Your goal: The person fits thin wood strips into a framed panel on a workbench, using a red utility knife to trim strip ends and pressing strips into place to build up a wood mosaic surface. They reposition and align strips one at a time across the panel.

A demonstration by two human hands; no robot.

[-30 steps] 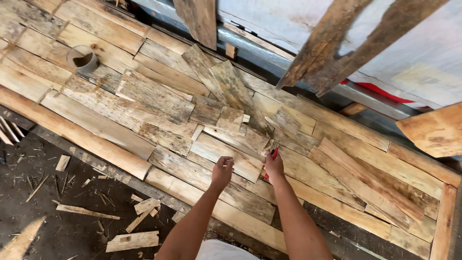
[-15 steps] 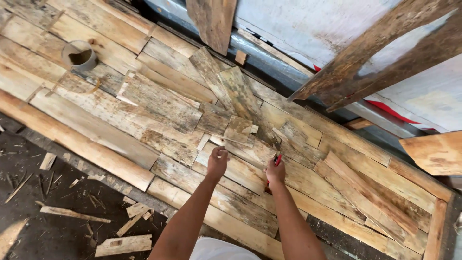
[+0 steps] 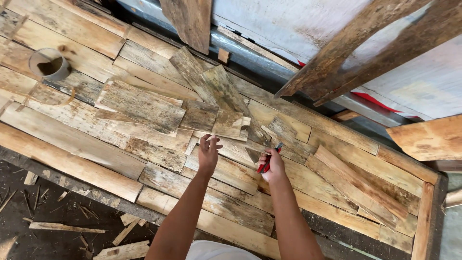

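The right hand [image 3: 275, 166] has its grip closed on a red-handled tool [image 3: 267, 161]; the left hand [image 3: 209, 153], fingers loosely spread, rests on a weathered plank [image 3: 226, 168] just beneath; the plank looks stiff, rough, splintery, best held by its edges

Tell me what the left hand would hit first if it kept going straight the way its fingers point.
The left hand points up the bench. Just past its fingertips lies a small weathered wooden offcut on the overlapping planks, so that would likely come first, though the hand's height above the wood is unclear.
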